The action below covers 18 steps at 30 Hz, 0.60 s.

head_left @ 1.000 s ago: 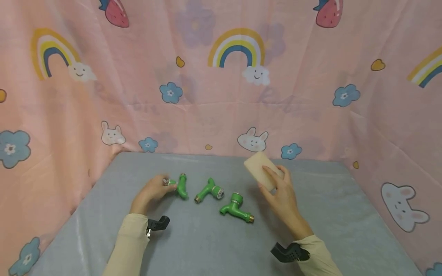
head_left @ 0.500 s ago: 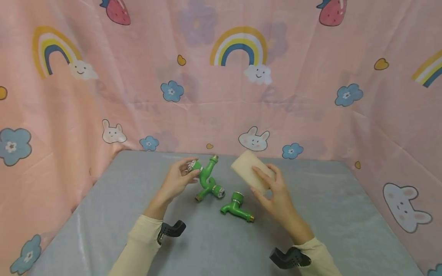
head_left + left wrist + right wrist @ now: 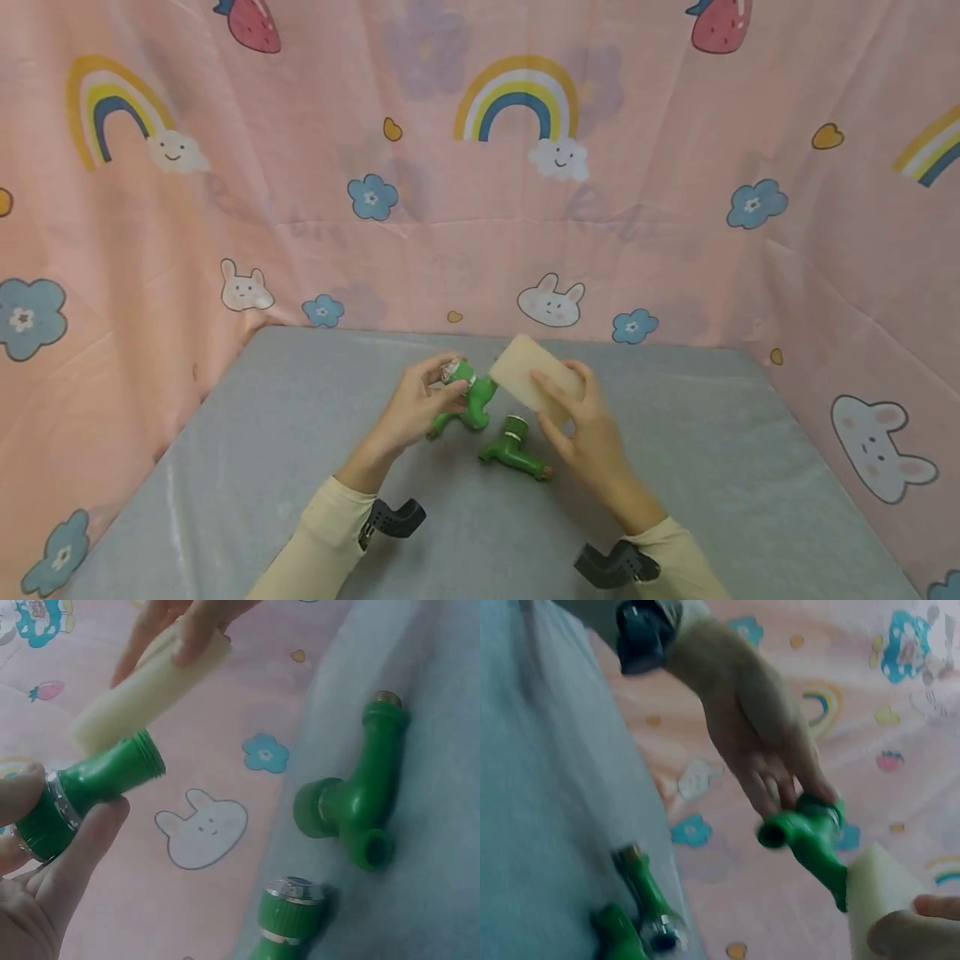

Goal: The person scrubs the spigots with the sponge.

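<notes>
My left hand (image 3: 405, 408) holds a green faucet (image 3: 478, 402) above the table, with thumb and fingers around its silver-trimmed knob. In my right hand (image 3: 596, 442) is a cream sponge block (image 3: 525, 371), gripped by its near side. The sponge meets the threaded end of the held faucet, as the right wrist view suggests at the sponge's edge (image 3: 870, 892). A second green faucet (image 3: 510, 454) lies on the table between the hands. The third faucet (image 3: 437, 428) lies behind the held one and is mostly hidden in the head view.
A grey cloth covers the table (image 3: 712, 467). Behind and at both sides hangs a pink curtain (image 3: 450, 242) with rainbows, rabbits and flowers. A black wrist mount (image 3: 397, 518) sits on the left sleeve, another mount (image 3: 615, 565) on the right.
My left hand has lifted the leftmost faucet off the table and carried it right, to the sponge. My right hand has moved the sponge left.
</notes>
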Tool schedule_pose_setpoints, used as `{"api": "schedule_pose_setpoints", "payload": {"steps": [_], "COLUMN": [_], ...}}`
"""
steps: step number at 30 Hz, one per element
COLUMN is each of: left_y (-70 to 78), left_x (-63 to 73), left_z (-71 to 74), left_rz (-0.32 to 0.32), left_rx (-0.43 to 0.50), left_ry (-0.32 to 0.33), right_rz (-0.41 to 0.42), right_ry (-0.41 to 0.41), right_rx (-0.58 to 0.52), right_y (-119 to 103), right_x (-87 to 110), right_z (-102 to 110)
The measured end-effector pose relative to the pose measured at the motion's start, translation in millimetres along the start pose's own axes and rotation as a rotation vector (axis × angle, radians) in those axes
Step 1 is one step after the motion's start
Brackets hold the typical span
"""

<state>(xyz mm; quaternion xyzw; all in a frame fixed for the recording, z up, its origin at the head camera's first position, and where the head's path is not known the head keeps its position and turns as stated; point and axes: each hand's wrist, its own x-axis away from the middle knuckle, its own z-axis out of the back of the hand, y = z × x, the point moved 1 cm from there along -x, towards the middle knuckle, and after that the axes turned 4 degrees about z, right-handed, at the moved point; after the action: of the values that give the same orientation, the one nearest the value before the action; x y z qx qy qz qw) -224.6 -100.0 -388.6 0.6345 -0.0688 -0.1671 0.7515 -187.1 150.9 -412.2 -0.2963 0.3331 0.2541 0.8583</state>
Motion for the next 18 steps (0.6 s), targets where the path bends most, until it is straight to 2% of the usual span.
{"api": "schedule_pose_setpoints", "payload": {"steps": [4, 6, 8, 11, 14, 16, 18], "left_y": [-5.6, -7.7, -9.3, -10.3, -9.8, -9.2, -8.7], "left_x": [-2.8, -3.3, -2.9, -1.6, -0.8, -0.9, -1.1], "left_z": [-5.6, -9.0, -12.3, -16.4, -19.4, -20.8, -22.2], "left_rz": [-0.007, -0.001, 0.013, 0.043, 0.058, 0.046, 0.026], "left_rx": [-0.073, -0.125, -0.156, -0.196, -0.194, -0.216, -0.258], "left_ry": [0.038, 0.066, 0.091, 0.133, 0.154, 0.154, 0.141], "right_rz": [-0.12, -0.141, -0.121, -0.036, 0.024, 0.017, -0.024], "right_ry": [0.047, 0.055, 0.045, -0.007, -0.056, -0.062, -0.049], "right_rx": [0.046, 0.036, 0.007, -0.034, -0.04, -0.013, 0.016], "right_y": [15.1, 18.0, 17.1, 9.9, 2.3, 0.9, 3.2], "right_x": [-1.3, -2.0, -2.7, -3.1, -2.0, -0.8, 0.2], "right_z": [7.4, 10.2, 11.0, 8.0, 2.9, 0.9, 1.5]}}
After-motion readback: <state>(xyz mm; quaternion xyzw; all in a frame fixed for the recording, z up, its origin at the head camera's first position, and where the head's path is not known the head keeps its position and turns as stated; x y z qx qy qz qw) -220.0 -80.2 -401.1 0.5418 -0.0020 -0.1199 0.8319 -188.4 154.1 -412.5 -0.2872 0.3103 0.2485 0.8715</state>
